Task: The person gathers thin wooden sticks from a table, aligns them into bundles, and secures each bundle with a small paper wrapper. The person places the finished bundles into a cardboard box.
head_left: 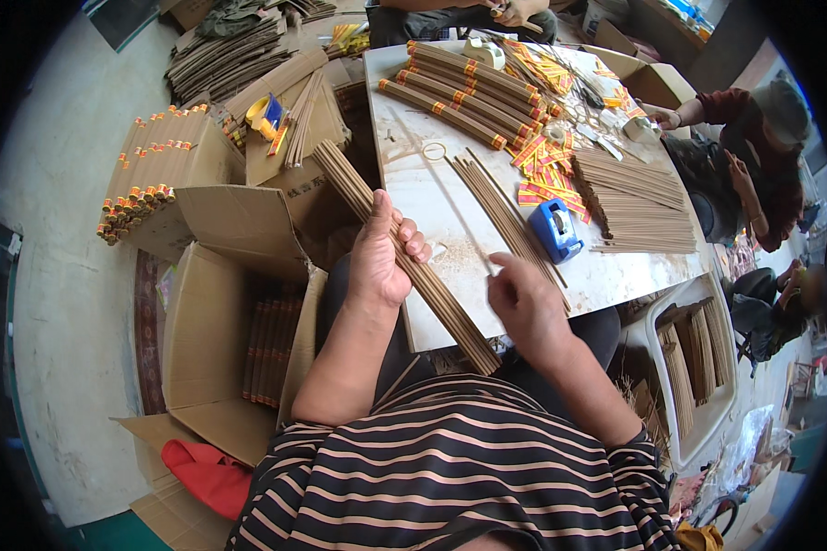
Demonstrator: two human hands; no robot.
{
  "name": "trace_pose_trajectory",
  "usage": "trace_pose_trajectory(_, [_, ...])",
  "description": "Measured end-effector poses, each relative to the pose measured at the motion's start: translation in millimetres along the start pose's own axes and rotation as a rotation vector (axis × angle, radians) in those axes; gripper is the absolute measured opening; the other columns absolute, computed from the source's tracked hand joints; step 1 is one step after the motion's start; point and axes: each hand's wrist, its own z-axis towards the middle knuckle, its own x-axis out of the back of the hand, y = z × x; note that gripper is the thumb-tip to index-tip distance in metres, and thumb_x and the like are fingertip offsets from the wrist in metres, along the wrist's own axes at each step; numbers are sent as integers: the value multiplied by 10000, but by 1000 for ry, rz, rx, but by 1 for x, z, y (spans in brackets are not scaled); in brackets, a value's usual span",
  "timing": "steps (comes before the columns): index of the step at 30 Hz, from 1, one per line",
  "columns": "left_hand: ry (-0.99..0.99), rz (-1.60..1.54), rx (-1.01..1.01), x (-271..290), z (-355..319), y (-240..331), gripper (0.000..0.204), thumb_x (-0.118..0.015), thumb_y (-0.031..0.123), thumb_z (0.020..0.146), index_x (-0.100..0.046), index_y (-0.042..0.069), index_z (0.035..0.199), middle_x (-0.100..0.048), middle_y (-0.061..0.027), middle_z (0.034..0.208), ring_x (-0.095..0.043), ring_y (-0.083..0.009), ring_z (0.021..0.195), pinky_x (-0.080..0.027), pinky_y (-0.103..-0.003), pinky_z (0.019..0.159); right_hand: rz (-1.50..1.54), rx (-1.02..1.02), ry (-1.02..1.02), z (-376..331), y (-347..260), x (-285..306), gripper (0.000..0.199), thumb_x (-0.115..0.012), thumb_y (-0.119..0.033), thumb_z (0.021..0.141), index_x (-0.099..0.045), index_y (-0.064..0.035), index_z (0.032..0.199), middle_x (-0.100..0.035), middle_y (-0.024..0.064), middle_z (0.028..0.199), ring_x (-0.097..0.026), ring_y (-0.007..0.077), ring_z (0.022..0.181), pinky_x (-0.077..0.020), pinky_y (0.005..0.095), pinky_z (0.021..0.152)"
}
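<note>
Incense sticks (443, 309) sit inside the gripping fingers of the left hand (381, 262), but I can't tell about the right hand (530, 305).

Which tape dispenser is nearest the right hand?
The blue tape dispenser on the table, beside the loose sticks; the other dispensers sit farther from the right hand.

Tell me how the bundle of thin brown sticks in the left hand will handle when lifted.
The brown stick bundle would probably feel stiff, extending straight beyond the left hand. It may splay if released, as nothing visibly ties it. Being thin, its sticks might snap singly.
</note>
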Motion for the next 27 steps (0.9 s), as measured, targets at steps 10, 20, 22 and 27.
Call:
trace_pose_trajectory(10, [-23,-29,24,9,1,-3,440,-603,553,764,-449,147,691,-393,21,537,-392,-111,456,-354,-247,441,-136,374,-168,-7,-27,-19,392,-614,-10,715,-544,30,1098,-559,124,758,-565,257,619,-483,325,515])
trace_pose_trajectory(20, [-33,-39,24,10,0,-1,344,-666,407,788,-468,140,697,-447,3,554,-436,-135,471,-373,-277,455,-248,345,-317,-9,-27,-16,463,-586,-53,725,-508,1,1178,-536,99,855,-558,251,744,-489,325,581])
trace_pose_trajectory(22, [-18,5,10,6,-2,-1,300,-652,343,812,-469,135,697,-447,4,553,-438,-131,473,-375,-278,454,-217,335,-289,-9,-24,-16,447,-612,-95,746,-509,6,1169,-546,108,875,-561,258,757,-490,328,598])
trace_pose_trajectory(27, [-118,-10,37,1,-6,2,220,-620,222,830,-471,126,699,-446,6,540,-442,-125,458,-376,-281,443,135,49,-176,-2,-14,-29,481,-678,-240,760,-492,25,1116,-551,165,896,-557,313,811,-475,368,671])
